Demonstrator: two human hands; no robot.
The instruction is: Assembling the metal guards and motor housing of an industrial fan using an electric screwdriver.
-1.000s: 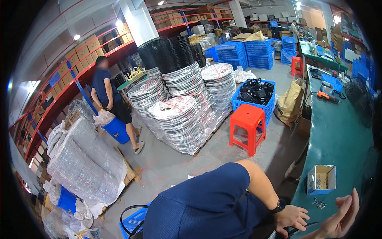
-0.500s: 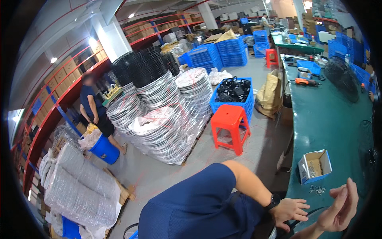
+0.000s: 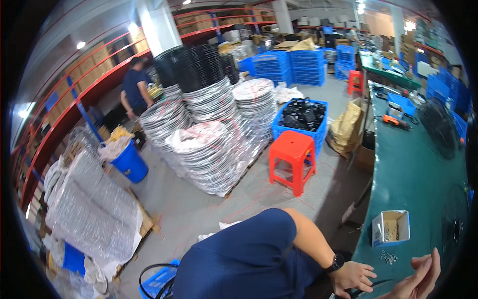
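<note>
My left hand [image 3: 352,277], a dark watch [image 3: 337,262] on its wrist, is at the near edge of the green table [image 3: 398,174]. Its fingers are spread, and a thin black strip [image 3: 381,283] runs beside them; whether they touch it I cannot tell. My right hand [image 3: 419,280] is raised over the table with fingers stretched out, nothing visible in it. Between and beyond the hands lies a small pile of screws [image 3: 388,257]. Behind it stands an open cardboard box [image 3: 391,229] with small metal parts inside.
Black round wire grilles [image 3: 438,124] and an orange power tool [image 3: 397,122] lie farther along the table. On the floor are a red stool [image 3: 293,159], a blue crate [image 3: 300,119] of black parts and wrapped stacks of rings [image 3: 204,154]. Another person [image 3: 137,89] stands at far left.
My view has shifted, and both hands appear lower in the picture. My fingers stay extended. The other person has moved away from the blue bin towards the stacks and turned.
</note>
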